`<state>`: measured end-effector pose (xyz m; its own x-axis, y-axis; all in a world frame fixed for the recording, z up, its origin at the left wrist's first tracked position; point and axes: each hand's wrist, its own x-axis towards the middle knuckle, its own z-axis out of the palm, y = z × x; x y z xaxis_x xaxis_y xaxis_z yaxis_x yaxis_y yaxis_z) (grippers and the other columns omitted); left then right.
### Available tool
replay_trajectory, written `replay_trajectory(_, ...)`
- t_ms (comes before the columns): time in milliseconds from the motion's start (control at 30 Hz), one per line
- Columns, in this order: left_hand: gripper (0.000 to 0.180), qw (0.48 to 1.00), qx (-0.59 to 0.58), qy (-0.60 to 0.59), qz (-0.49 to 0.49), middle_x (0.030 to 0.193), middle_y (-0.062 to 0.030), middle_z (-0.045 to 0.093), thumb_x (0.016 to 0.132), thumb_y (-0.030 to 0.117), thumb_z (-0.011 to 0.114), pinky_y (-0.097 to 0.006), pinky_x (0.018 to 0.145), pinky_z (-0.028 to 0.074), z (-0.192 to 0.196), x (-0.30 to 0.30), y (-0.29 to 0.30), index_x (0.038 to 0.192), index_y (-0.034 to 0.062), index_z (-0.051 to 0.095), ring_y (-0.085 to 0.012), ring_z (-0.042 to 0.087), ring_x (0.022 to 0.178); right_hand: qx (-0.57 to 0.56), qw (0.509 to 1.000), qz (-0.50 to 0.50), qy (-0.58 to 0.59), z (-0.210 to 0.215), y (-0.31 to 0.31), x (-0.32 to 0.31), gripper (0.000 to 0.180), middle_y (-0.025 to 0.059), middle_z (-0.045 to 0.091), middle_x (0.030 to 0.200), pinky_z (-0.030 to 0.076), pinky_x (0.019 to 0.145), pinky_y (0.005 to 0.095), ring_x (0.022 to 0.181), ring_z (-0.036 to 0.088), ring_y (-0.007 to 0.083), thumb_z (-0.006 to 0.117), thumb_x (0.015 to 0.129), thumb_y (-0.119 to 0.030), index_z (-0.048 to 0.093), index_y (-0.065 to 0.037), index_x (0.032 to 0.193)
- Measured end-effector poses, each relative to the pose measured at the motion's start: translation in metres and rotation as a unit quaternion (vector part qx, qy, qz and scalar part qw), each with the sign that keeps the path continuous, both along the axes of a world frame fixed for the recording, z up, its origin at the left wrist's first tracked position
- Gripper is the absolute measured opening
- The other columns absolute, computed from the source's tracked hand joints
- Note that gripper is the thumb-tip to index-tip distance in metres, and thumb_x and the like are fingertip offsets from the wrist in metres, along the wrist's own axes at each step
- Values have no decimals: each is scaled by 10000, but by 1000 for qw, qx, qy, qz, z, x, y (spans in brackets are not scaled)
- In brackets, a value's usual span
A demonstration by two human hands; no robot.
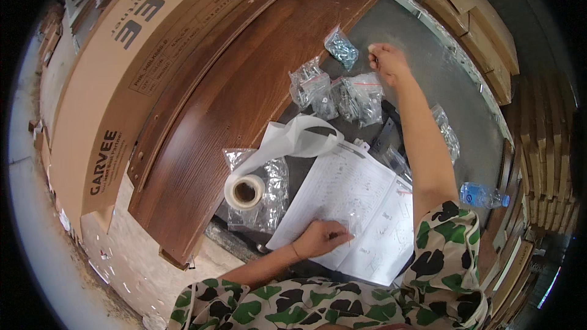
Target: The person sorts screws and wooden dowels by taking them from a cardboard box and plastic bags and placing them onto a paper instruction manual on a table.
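My left hand (319, 238) is closed in a pinch over the instruction sheets (333, 192). Between its fingertips is what looks like a small clear plastic bag (354, 222), lying against the paper. At the far side of the dark surface, my right hand (389, 63) is closed, thumb and fingers together. Whatever it may hold is too small to make out. Just left of it lies a clear bag of metal screws (342, 49). More bags of hardware (361, 95) sit nearer, below that hand.
A roll of white tape (244, 192), partly unwound, rests on clear plastic packaging (260, 214). Brown wooden panels (226, 104) and a long cardboard box (101, 110) run along the left. To the right are a water bottle (483, 195), another hardware bag (446, 131) and stacked cartons (477, 36).
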<state>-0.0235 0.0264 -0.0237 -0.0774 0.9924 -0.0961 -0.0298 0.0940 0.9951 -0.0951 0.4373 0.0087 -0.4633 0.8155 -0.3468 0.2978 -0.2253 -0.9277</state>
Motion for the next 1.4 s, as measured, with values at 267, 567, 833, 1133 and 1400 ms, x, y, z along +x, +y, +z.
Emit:
replay_trajectory(267,131,998,42,18,43,667,-113,581,768,80,703,-331,533,439,7,2,2,735,-1,605,-256,558,582,518,836,150,-105,-61,16,-28,300,166,539,1224,351,988,394,1141,476,331,459,880,-148,582,-59,1138)
replay_trajectory(567,231,989,-130,-63,18,692,-5,615,845,220,663,-236,540,427,7,5,-3,793,-5,655,-53,521,633,89,977,-12,192,56,-69,106,256,40,609,972,423,776,249,848,537,108,491,933,-218,608,-28,1059)
replay_trajectory(833,245,967,-102,-233,14,783,-34,637,883,219,587,-222,549,443,75,18,15,892,-13,666,-81,551,653,88,996,13,-16,86,-305,284,135,-7,624,830,424,631,197,711,522,56,622,866,-106,649,-9,956)
replay_trajectory(1133,161,986,-51,-125,-94,756,-71,651,856,112,577,-196,484,429,142,100,-10,873,-23,663,-77,559,603,235,970,-26,63,128,-388,348,137,32,601,879,409,610,209,726,531,73,637,840,-75,649,-27,967)
replay_trajectory(1400,164,984,33,45,-171,704,-34,633,825,134,606,-224,539,433,129,156,-41,865,-16,658,-67,529,590,124,989,-68,50,115,-437,414,144,0,629,769,424,593,199,665,526,42,615,819,-55,646,12,943)
